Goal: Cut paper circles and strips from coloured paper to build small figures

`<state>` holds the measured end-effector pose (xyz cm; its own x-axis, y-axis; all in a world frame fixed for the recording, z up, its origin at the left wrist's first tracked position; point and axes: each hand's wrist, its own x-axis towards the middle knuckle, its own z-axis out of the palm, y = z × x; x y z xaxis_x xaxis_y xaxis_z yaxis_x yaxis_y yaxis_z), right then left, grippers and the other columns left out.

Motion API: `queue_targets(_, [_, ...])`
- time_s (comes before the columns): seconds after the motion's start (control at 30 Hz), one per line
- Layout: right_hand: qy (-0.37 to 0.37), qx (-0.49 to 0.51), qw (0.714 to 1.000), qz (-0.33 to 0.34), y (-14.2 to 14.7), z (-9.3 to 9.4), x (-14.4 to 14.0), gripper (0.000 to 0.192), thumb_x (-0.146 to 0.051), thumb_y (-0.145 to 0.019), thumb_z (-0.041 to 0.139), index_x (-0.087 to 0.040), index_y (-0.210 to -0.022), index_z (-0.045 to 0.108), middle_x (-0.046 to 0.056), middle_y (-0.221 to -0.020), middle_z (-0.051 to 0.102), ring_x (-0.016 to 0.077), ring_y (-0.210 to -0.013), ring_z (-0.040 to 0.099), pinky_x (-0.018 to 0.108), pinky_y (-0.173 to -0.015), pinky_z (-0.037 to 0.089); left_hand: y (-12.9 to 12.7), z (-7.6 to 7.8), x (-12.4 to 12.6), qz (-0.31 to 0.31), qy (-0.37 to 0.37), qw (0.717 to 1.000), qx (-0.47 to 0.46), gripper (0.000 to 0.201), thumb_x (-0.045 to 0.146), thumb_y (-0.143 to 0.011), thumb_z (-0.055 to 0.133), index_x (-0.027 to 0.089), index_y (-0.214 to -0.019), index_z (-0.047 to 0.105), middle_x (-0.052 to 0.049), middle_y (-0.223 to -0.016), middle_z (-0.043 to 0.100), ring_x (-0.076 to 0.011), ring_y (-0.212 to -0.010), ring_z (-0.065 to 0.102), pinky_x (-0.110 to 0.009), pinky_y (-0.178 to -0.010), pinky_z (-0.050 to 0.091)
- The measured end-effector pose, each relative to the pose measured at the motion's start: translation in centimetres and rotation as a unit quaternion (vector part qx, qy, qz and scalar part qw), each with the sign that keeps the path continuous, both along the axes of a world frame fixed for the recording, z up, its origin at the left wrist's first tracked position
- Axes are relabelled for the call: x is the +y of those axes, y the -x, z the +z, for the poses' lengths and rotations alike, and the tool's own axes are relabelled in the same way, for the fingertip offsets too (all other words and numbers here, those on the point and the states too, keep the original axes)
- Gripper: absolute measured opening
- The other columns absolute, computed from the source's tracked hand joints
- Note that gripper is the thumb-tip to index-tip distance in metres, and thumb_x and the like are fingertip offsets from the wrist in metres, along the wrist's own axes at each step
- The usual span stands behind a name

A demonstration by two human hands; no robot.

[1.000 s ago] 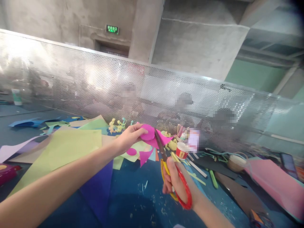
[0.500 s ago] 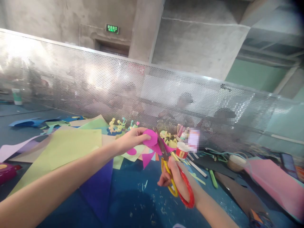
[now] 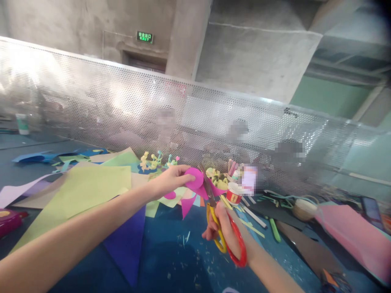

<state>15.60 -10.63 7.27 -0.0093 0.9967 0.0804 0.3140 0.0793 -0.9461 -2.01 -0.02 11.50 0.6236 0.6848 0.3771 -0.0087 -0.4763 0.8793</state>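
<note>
Between the thumb and fingers of my left hand (image 3: 172,180) is a piece of magenta paper (image 3: 194,179) with a rounded edge; offcut strips hang below and to its right. My right hand (image 3: 224,224) is closed around the handles of a pair of scissors (image 3: 209,191), one loop yellow and one red. Its dark blades point up and away, right beside the curved edge of the paper. Behind my left hand stand small curled paper figures (image 3: 149,160) in yellow and blue. A magenta paper round (image 3: 170,195) lies on a pale sheet below my left wrist.
Light green paper sheets (image 3: 97,187) and a dark blue sheet (image 3: 128,244) lie at left. A red-and-white tub (image 3: 233,194) stands beyond the scissors. Right are a green-handled tool (image 3: 275,230), pink paper (image 3: 354,240) and a phone (image 3: 372,212). A perforated metal screen (image 3: 195,122) borders the back.
The magenta paper has turned slightly in my left hand, and its hanging offcut has shifted a little left. The scissor handles have drawn slightly closer together and moved left.
</note>
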Motion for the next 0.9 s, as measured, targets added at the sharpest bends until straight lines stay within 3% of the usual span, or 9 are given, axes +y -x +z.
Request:
queue_targets(0.13, [0.003,-0.021,1.000,0.002,-0.12,0.11,0.03,0.058,-0.071,-0.077,0.032,-0.020,-0.051,0.039,0.004,-0.048,0.058,0.0192,-0.055,0.062,0.033,-0.058,0.052,0.09,-0.11,0.17,0.009,-0.009,1.000,0.021,0.023,0.030,-0.082,0.050,0.015,-0.090,0.065,-0.006,-0.088,0.068,-0.0167,-0.078,0.059,-0.023,-0.064,0.041])
queue_targets(0.27, [-0.023,-0.048,0.999,0.010,0.01,0.38,-0.34,0.058,-0.070,-0.078,0.028,-0.020,-0.053,0.040,0.005,-0.054,0.061,0.0190,-0.060,0.063,0.031,-0.061,0.051,0.07,-0.01,0.03,0.012,-0.013,1.000,0.023,0.022,0.030,-0.081,0.050,0.015,-0.087,0.065,-0.005,-0.085,0.067,-0.0157,-0.074,0.058,-0.022,-0.062,0.040])
queue_targets(0.57, [-0.006,-0.037,0.999,0.010,0.00,0.54,-0.23,0.055,-0.068,-0.079,0.029,-0.020,-0.053,0.038,0.005,-0.052,0.059,0.0206,-0.059,0.063,0.031,-0.059,0.050,-0.06,0.30,-0.48,0.001,-0.002,1.000,0.016,0.020,0.030,-0.080,0.051,0.014,-0.081,0.064,-0.003,-0.077,0.064,-0.0126,-0.065,0.053,-0.021,-0.056,0.036])
queue_targets(0.7, [-0.029,-0.028,0.999,0.009,0.24,0.71,-0.38,0.054,-0.065,-0.082,0.029,-0.020,-0.053,0.038,0.000,-0.046,0.050,0.0181,-0.055,0.061,0.031,-0.064,0.050,0.06,0.25,-0.42,0.002,-0.009,1.000,0.022,0.021,0.031,-0.080,0.050,0.015,-0.082,0.065,-0.004,-0.078,0.064,-0.0129,-0.065,0.053,-0.021,-0.056,0.036])
queue_targets(0.9, [-0.014,-0.042,0.999,-0.002,0.30,0.34,-0.59,0.054,-0.068,-0.079,0.029,-0.021,-0.053,0.037,-0.005,-0.042,0.037,0.0149,-0.044,0.054,0.027,-0.054,0.047,0.07,0.13,-0.31,0.016,0.009,1.000,0.017,0.021,0.030,-0.079,0.051,0.015,-0.080,0.065,-0.003,-0.075,0.064,-0.0116,-0.060,0.051,-0.020,-0.051,0.033])
